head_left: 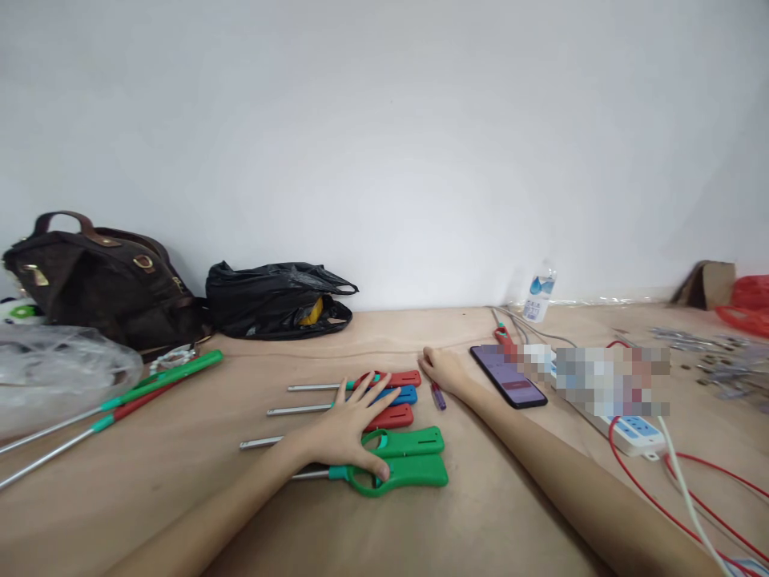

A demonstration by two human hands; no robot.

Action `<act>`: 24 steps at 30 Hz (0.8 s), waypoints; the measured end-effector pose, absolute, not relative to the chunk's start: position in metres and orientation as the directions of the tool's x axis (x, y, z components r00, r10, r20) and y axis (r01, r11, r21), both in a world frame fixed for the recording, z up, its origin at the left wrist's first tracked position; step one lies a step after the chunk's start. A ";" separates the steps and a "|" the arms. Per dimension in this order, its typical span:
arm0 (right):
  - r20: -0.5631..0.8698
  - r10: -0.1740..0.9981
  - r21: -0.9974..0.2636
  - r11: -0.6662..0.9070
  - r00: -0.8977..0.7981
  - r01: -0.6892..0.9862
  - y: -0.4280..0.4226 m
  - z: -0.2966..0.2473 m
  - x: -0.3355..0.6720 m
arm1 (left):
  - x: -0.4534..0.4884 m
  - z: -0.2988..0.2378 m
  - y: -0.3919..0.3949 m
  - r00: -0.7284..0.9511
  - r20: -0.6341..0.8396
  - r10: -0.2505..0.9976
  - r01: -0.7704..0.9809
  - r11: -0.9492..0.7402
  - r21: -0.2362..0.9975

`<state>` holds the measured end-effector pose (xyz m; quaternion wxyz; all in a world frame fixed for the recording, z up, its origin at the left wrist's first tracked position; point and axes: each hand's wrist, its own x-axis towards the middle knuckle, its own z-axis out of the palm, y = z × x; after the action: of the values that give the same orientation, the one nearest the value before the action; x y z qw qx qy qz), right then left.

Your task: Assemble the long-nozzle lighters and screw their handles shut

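Several long-necked gas lighters lie side by side, with metal barrels pointing left. My left hand [345, 425] is open over them, palm down and fingers spread. Its fingers reach across the upper red lighter [409, 378], the blue lighter [408, 394] and the lower red lighter [396, 416]. The thumb rests on the nearest green lighter [424, 471], and another green lighter [420, 440] lies just above it. My right hand [445, 370] rests on the table with fingers curled in, their tips partly hidden. A purple pen-like stick [439, 397] lies close by these fingers.
At left are two more lighters [174, 370], a clear plastic bag [66, 377], a brown bag [114, 280] and a black plastic bag [264, 300]. Rightward are a phone [510, 377], a power strip [640, 433] with cables, a bottle [539, 295] and loose metal parts [733, 373].
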<state>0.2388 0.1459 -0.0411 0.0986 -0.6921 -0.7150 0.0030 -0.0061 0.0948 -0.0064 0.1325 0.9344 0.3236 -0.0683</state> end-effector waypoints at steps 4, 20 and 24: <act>0.144 0.988 -0.140 0.068 -0.047 0.988 0.147 -0.042 0.241 | -0.005 -0.008 0.098 0.776 -0.178 0.605 0.630 -0.752 0.193; 0.014 0.992 -0.175 0.123 -0.122 0.977 0.137 -0.029 0.254 | -0.009 -0.005 0.097 0.798 0.104 0.594 0.591 -0.805 0.057; -0.070 0.981 -0.158 0.166 -0.178 0.973 0.113 -0.021 0.261 | -0.011 0.005 0.080 0.837 0.221 0.501 0.503 -0.863 0.051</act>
<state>0.2611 0.1127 -0.0211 0.0242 -0.6405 -0.7631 0.0834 -0.0106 0.0802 0.0052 -0.0047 0.9583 0.2620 0.1142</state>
